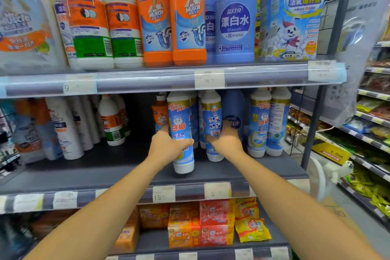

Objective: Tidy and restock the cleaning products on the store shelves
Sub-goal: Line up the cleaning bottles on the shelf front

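On the middle shelf, my left hand grips a white-and-blue cleaner bottle standing near the front edge, label facing me. My right hand grips a second bottle of the same kind just to its right, its back label turned towards me. Both bottles stand upright on the shelf. Two more of these bottles stand further right. Behind the held ones are a small orange bottle and a blue bleach bottle.
The top shelf carries white, orange and blue bottles and a blue bag. White bottles fill the middle shelf's left. Soap packs lie on the lower shelf. A grey shelf post stands right, with snack shelves beyond.
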### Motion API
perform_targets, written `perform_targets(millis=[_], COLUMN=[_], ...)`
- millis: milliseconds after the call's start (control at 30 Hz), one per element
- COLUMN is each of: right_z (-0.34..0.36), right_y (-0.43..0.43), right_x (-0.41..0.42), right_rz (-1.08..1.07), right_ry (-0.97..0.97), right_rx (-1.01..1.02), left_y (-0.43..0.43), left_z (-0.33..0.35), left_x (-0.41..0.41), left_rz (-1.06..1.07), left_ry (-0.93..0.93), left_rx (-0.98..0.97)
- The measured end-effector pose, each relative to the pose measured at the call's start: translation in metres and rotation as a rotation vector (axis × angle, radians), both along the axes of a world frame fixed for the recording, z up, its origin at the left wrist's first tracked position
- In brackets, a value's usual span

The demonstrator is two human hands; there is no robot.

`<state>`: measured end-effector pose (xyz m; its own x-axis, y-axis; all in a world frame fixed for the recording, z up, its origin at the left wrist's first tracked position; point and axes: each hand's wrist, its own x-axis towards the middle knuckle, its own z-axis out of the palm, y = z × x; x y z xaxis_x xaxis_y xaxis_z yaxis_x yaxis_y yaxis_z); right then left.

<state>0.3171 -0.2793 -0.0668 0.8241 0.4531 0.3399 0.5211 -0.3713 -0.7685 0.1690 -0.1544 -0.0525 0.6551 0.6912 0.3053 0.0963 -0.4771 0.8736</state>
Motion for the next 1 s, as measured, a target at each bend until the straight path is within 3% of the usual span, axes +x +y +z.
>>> perform_targets(millis=[467, 1000], right_z=[-0.009, -0.006], right_y=[0.025, 0.020], right_x=[0.014, 0.002], right_rz=[-0.012, 0.017], right_ry=[0.014, 0.084], right_rx=[0.061, -0.024], left_y=[0.008, 0.005], left_z=[-0.007, -0.009], left_x=[0.003, 0.010], left_rz=[-0.005, 0.001], left_ry=[-0.045, -0.029], left_rx=[-0.005, -0.008])
